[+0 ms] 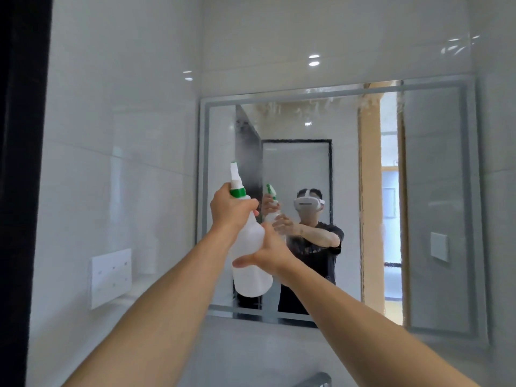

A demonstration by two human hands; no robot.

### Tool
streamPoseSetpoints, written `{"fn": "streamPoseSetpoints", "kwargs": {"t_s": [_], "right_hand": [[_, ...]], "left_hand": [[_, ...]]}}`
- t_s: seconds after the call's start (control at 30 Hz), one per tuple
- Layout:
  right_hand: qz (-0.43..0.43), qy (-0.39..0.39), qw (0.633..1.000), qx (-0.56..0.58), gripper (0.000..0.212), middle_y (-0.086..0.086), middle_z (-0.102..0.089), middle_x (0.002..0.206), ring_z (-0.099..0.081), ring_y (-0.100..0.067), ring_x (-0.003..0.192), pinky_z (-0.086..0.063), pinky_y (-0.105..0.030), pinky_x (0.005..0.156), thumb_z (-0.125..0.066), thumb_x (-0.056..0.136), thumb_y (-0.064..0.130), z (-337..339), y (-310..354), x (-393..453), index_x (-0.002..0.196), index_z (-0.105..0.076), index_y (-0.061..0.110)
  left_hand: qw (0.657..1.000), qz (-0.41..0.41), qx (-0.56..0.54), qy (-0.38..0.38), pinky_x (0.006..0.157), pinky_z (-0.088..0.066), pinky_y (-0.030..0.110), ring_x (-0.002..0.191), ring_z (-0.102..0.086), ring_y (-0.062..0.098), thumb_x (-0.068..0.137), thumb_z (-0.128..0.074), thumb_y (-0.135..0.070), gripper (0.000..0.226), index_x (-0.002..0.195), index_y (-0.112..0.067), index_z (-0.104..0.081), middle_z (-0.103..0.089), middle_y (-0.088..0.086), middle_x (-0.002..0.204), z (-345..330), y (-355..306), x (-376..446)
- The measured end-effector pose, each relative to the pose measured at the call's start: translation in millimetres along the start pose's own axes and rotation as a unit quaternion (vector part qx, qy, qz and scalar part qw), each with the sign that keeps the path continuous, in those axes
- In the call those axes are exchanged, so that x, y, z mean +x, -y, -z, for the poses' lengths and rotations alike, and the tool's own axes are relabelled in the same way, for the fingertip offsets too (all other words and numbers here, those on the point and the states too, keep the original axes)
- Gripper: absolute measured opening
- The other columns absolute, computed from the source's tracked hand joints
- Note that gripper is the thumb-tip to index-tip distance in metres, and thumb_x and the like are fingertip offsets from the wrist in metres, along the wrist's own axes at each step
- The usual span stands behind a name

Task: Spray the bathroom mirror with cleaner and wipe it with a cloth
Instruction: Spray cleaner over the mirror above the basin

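Both forearms reach up: left hand [229, 208] wraps the spray bottle [249, 248] neck, right hand [267, 252] cups its body. Nozzle aims at the droplet-streaked mirror [435, 191].

Both arms raised forward, left hand [230, 209] curled in a grip, right hand [268, 251] cupped below

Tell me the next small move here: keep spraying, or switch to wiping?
Probably one more spray, aimed right. The left hand grips the spray bottle at its neck, and the right hand steadies the body. The nozzle points at the mirror's left part, where mist and droplets show along the top and left. The right side looks dry, and no cloth is in view.
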State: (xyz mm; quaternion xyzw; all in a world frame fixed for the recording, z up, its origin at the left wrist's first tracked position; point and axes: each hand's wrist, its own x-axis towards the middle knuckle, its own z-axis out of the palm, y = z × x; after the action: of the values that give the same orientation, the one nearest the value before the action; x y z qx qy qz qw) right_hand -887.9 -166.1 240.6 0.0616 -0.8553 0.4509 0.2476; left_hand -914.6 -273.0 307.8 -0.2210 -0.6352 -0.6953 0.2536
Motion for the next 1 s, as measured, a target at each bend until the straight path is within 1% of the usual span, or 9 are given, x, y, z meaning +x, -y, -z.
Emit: {"fn": "streamPoseSetpoints", "kwargs": {"t_s": [0.07,0.17,0.3,0.37,0.43,0.53,0.67,0.8,1.0], "right_hand": [[-0.002,-0.006,1.000,0.016,0.084,0.001,-0.058,0.113,-0.058,-0.020,0.106,-0.053,-0.039,0.086,-0.091,0.056,0.025,-2,-2,-3,0.121,-0.038,0.024],[-0.004,-0.033,0.999,0.031,0.081,0.005,-0.055,0.110,-0.056,-0.016,0.102,-0.045,-0.026,0.071,-0.091,0.058,0.025,7,-7,-11,0.118,-0.037,0.027],[-0.005,-0.094,0.995,0.016,0.084,0.010,-0.053,0.108,-0.054,-0.018,0.105,-0.045,-0.030,0.075,-0.091,0.059,0.026,43,-17,-28,0.119,-0.033,0.030],[-0.016,-0.126,0.992,0.001,0.087,0.007,-0.054,0.112,-0.053,-0.020,0.108,-0.047,-0.036,0.086,-0.091,0.060,0.024,68,-24,-38,0.123,-0.033,0.030],[-0.033,-0.155,0.987,-0.009,0.089,0.004,-0.054,0.118,-0.053,-0.021,0.111,-0.047,-0.040,0.091,-0.091,0.060,0.024,94,-31,-52,0.127,-0.033,0.031],[-0.062,-0.188,0.980,-0.036,0.085,0.003,-0.053,0.116,-0.053,-0.023,0.109,-0.050,-0.041,0.089,-0.091,0.062,0.026,128,-43,-74,0.123,-0.032,0.030],[-0.099,-0.229,0.967,-0.050,0.084,0.002,-0.054,0.112,-0.055,-0.021,0.105,-0.051,-0.036,0.084,-0.091,0.063,0.025,162,-62,-104,0.124,-0.034,0.025],[-0.133,-0.250,0.959,-0.037,0.082,0.008,-0.054,0.105,-0.057,-0.013,0.098,-0.045,-0.026,0.067,-0.093,0.058,0.024,183,-85,-133,0.119,-0.037,0.026],[-0.179,-0.241,0.952,-0.055,0.084,0.006,-0.054,0.109,-0.054,-0.022,0.106,-0.047,-0.039,0.083,-0.091,0.058,0.026,185,-114,-155,0.120,-0.034,0.031]], "left_hand": [[1.000,-0.002,0.000,0.014,0.060,-0.060,0.034,0.058,-0.072,0.021,0.061,-0.070,-0.006,0.028,0.085,-0.015,-0.058,-0.065,0.004,0.076,-2,1,-1],[0.998,-0.013,-0.010,0.059,0.071,-0.063,0.044,0.077,-0.073,0.032,0.064,-0.073,-0.007,0.035,0.092,-0.021,-0.059,-0.066,0.006,0.094,-15,-2,-5],[0.993,-0.037,-0.020,0.114,0.080,-0.060,0.049,0.088,-0.067,0.025,0.064,-0.079,-0.009,0.044,0.093,-0.032,-0.056,-0.063,-0.009,0.096,-54,-16,-17],[0.988,-0.044,-0.033,0.143,0.080,-0.060,0.051,0.089,-0.066,0.024,0.066,-0.079,-0.006,0.041,0.094,-0.027,-0.058,-0.063,-0.003,0.096,-80,-23,-25],[0.983,-0.044,-0.054,0.171,0.080,-0.059,0.053,0.092,-0.068,0.031,0.065,-0.079,-0.005,0.041,0.100,-0.017,-0.060,-0.066,0.006,0.097,-107,-28,-35],[0.975,-0.045,-0.066,0.209,0.076,-0.060,0.051,0.087,-0.069,0.033,0.060,-0.076,-0.008,0.043,0.098,-0.021,-0.059,-0.064,-0.002,0.089,-143,-36,-55],[0.956,-0.029,-0.099,0.273,0.076,-0.060,0.054,0.089,-0.068,0.036,0.063,-0.076,-0.002,0.044,0.098,-0.022,-0.058,-0.061,0.000,0.088,-187,-43,-83],[0.953,-0.012,-0.091,0.289,0.073,-0.061,0.051,0.083,-0.071,0.034,0.062,-0.076,-0.003,0.042,0.099,-0.014,-0.060,-0.065,0.005,0.085,-218,-40,-114],[0.949,0.018,-0.094,0.302,0.077,-0.059,0.056,0.085,-0.070,0.037,0.058,-0.076,-0.004,0.038,0.087,-0.017,-0.057,-0.065,0.011,0.088,-233,-18,-142]]}}
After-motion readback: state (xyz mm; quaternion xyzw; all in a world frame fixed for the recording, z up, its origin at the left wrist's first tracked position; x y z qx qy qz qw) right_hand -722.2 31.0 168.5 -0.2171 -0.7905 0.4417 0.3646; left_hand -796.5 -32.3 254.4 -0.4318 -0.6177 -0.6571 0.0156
